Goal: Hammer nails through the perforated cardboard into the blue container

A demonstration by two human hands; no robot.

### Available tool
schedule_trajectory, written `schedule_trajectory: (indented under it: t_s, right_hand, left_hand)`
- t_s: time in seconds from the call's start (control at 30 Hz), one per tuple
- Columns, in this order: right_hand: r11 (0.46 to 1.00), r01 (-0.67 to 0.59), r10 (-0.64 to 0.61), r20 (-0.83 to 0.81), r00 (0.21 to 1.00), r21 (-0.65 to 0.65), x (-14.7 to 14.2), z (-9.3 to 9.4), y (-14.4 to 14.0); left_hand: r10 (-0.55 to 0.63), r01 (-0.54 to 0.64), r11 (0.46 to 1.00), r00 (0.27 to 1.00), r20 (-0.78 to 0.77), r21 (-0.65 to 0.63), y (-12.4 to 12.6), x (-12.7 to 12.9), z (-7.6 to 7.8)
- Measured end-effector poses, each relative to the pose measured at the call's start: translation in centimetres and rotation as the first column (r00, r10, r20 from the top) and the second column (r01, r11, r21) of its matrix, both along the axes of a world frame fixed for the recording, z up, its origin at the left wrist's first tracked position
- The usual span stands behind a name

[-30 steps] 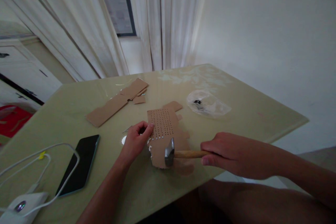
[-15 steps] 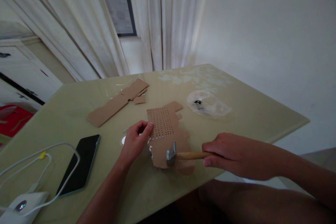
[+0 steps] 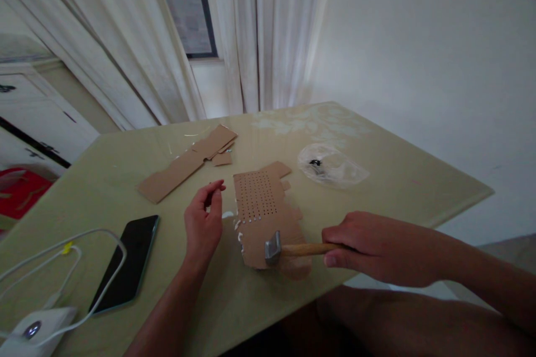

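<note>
A piece of brown cardboard (image 3: 268, 242) lies near the table's front edge, with rows of small dark holes and several pale dots along the lowest row. Its left edge is ragged and torn. My right hand (image 3: 355, 245) is closed around the wooden handle of a hammer (image 3: 307, 249). The hammer's metal head rests over the lower part of the cardboard. Just left of the cardboard, my left hand (image 3: 204, 220) is apart from it, fingers loosely bent and thumb a little away from them; I see nothing in it. A small white round piece (image 3: 227, 214) shows beside that hand.
Behind my left hand lie cardboard strips (image 3: 180, 174). A clear plastic bag (image 3: 335, 166) with small dark pieces sits at the right. To the left are a phone (image 3: 128, 262), a white cable (image 3: 121, 242) and a white device (image 3: 46, 329). Curtains (image 3: 280, 28) hang behind the table.
My left hand has let go of the cardboard's left edge and moved a little left. The hammer and my right hand have stayed almost where they were.
</note>
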State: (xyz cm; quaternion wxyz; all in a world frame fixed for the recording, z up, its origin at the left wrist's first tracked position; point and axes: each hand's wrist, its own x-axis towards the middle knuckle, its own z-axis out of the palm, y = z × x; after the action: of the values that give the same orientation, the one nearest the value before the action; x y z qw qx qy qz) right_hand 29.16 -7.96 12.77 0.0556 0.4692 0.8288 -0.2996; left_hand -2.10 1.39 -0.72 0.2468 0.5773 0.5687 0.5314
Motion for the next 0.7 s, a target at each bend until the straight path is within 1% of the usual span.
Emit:
schedule_trajectory:
  t_s: [0.07,0.13,0.17,0.23,0.3,0.33,0.4,0.43,0.47,0.5,0.53,0.6,0.67,0.7]
  right_hand:
    - [1.0,-0.002,0.002,-0.001,1.0,0.003,0.0,0.0,0.0]
    - [1.0,0.0,0.0,0.001,1.0,0.005,0.1,-0.1,0.0]
    - [1.0,0.001,-0.001,0.001,1.0,0.003,0.0,0.0,0.0]
    - [1.0,-0.002,0.002,0.002,1.0,-0.002,0.0,0.0,0.0]
    - [1.0,-0.005,0.005,0.007,1.0,-0.004,0.0,0.0,0.1]
    - [1.0,-0.007,0.007,0.011,1.0,-0.006,0.0,0.0,0.1]
    - [1.0,-0.012,0.013,0.02,1.0,-0.006,-0.1,0.1,0.1]
    - [1.0,-0.017,0.017,0.023,1.0,-0.005,-0.1,0.1,0.1]
    - [1.0,-0.021,0.021,0.024,0.999,-0.001,-0.1,0.2,0.1]
    - [1.0,-0.023,0.023,0.026,0.999,0.005,-0.2,0.2,0.1]
    - [1.0,-0.022,0.022,0.028,0.999,0.012,-0.2,0.3,0.1]
    - [1.0,-0.012,0.011,0.032,0.999,0.012,-0.3,0.4,0.1]
    - [1.0,0.001,-0.001,0.036,0.999,-0.005,-0.3,0.4,0.1]
    - [1.0,0.005,-0.004,0.035,0.999,-0.014,-0.3,0.4,0.1]
  left_hand:
    - [0.033,-0.027,0.992,0.999,-0.044,0.125,-0.7,0.2,0.2]
    - [0.029,-0.005,0.971,0.995,-0.096,0.237,-1.5,0.6,0.3]
    - [0.0,0.031,0.963,0.993,-0.117,0.267,-2.0,0.8,0.3]
    - [-0.106,0.132,0.952,0.988,-0.109,0.275,-2.7,1.4,0.0]
    - [-0.217,0.21,0.935,0.976,-0.01,0.284,-3.1,2.0,-0.1]
    - [-0.247,0.218,0.929,0.967,0.063,0.298,-3.2,2.3,-0.1]
    - [-0.257,0.188,0.931,0.946,0.196,0.313,-3.1,2.6,0.6]
    - [-0.251,0.181,0.94,0.941,0.226,0.29,-2.9,2.7,1.1]
    - [-0.257,0.201,0.949,0.941,0.221,0.244,-2.7,2.7,1.8]
    - [-0.28,0.249,0.953,0.941,0.191,0.172,-2.5,2.7,2.6]
    - [-0.324,0.314,0.945,0.934,0.149,0.091,-2.3,2.6,3.3]
    - [-0.426,0.427,0.904,0.904,0.044,-0.03,-1.9,2.5,4.7]
    - [-0.462,0.46,0.886,0.886,-0.039,-0.053,-1.6,2.6,5.4]
    - [-0.466,0.464,0.884,0.882,-0.066,-0.047,-1.5,2.7,5.5]
